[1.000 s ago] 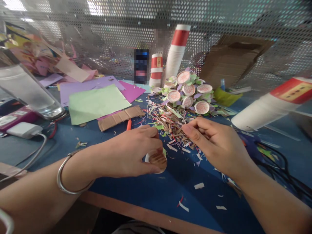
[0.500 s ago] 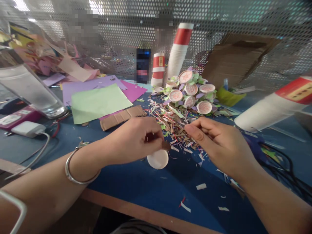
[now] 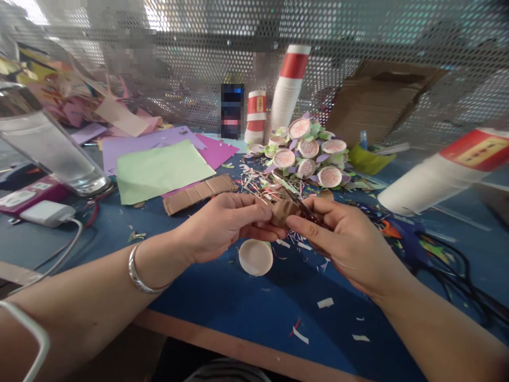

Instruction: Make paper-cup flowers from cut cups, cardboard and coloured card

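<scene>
Between the fingers of my left hand [image 3: 238, 220] is a small brown cardboard piece [image 3: 283, 210], its surface creased. My right hand [image 3: 342, 233] is closed on what look like scissors [image 3: 304, 206]; their dark, narrow blades point up and left, and the handles are hidden in the palm. The right thumb touches the cardboard's right side. Just below my left fingers, a shallow white paper cup base [image 3: 255, 258] lies on the blue table. Behind both hands spreads a heap of paper and cardboard scraps [image 3: 254, 180].
Cup bases with paper petals [image 3: 307, 148] are piled behind the scraps. Stacked paper cups [image 3: 287, 95] stand at the back, and another stack [image 3: 429, 175] leans at right. Green paper [image 3: 163, 170], a cardboard strip [image 3: 201, 193], a water glass [image 3: 51, 143] and black cables [image 3: 457, 276] lie around.
My left hand has turned and moved right, bringing the cardboard piece up to my right hand. The scissors blades now show beside it, and the white cup base is more exposed.
</scene>
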The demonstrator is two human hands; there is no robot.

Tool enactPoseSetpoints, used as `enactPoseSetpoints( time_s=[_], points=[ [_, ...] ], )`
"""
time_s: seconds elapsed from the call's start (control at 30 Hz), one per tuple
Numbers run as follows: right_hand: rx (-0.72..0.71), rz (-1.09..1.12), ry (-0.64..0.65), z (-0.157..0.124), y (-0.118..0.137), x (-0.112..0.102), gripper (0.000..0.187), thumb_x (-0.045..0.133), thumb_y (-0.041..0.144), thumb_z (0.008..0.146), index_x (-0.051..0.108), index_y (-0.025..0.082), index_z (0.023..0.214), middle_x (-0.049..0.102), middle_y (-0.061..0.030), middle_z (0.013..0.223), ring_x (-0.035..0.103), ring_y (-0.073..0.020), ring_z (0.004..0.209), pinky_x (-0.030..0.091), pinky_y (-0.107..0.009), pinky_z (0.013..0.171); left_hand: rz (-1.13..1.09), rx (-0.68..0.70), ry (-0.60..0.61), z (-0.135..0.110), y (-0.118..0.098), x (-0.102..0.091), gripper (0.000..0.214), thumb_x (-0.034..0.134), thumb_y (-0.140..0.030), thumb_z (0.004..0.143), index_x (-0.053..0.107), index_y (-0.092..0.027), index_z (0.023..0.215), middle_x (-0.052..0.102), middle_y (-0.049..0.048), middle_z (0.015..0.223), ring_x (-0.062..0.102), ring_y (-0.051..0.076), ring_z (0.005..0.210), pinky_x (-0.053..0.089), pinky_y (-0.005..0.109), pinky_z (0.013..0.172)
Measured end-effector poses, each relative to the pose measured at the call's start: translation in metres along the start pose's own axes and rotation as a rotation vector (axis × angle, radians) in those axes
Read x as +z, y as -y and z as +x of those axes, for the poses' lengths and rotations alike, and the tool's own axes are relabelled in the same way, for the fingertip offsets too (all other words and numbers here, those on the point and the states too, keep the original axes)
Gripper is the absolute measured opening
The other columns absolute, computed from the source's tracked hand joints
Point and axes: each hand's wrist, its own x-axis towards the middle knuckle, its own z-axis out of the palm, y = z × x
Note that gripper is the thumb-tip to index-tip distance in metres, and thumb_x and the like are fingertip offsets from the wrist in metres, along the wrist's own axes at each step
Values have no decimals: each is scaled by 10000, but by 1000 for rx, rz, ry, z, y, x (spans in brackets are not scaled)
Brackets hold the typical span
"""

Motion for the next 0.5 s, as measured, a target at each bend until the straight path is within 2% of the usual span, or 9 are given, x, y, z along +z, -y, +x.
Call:
enactPoseSetpoints(
  time_s=[0.1,0.17,0.23,0.3,0.37,0.43,0.5],
  points=[
    [0,-4,5,0,2,1,224,756,408,860,692,198,902,594,19,725,456,-97,575,334,-243,492,247,83,-29,-1,-6,-6,112,666,-238,895,699,-131,896,750,51,846,734,150,832,572,262,761],
    [24,-43,18,0,3,-1,225,751,405,862,699,194,920,616,9,736,476,-105,586,338,-249,497,565,232,-132,-3,-16,-16,185,674,-298,905,705,-153,1015,745,47,898,702,153,827,535,261,694],
    [49,-115,68,1,4,-4,247,749,426,861,698,187,899,660,-19,800,534,-126,656,377,-256,544,860,389,-224,-8,-28,-25,208,667,-332,914,715,-174,1041,742,39,926,670,147,829,497,263,694],
    [62,-229,115,2,4,-6,288,728,470,870,691,184,864,679,-32,828,563,-143,704,399,-265,588,1118,377,-170,-15,-36,-29,185,636,-350,933,729,-190,942,721,13,843,636,132,748,462,269,668],
    [59,-375,128,2,3,-8,316,688,499,892,687,186,845,657,-17,772,547,-140,675,390,-264,585,1332,312,-35,-22,-38,-26,206,653,-404,920,737,-218,897,702,-13,804,617,128,704,430,272,637],
    [40,-515,121,1,3,-8,308,661,492,909,676,195,831,612,9,687,511,-128,617,368,-258,559,1471,232,45,-27,-32,-18,269,712,-491,866,727,-239,958,715,-11,907,648,161,791,428,283,652],
    [14,-609,110,-1,3,-6,291,650,472,917,654,203,804,588,26,638,497,-122,586,361,-255,547,1569,190,90,-30,-24,-9,442,782,-579,770,700,-242,1044,709,9,1022,667,209,881,435,300,665]
  ],
)
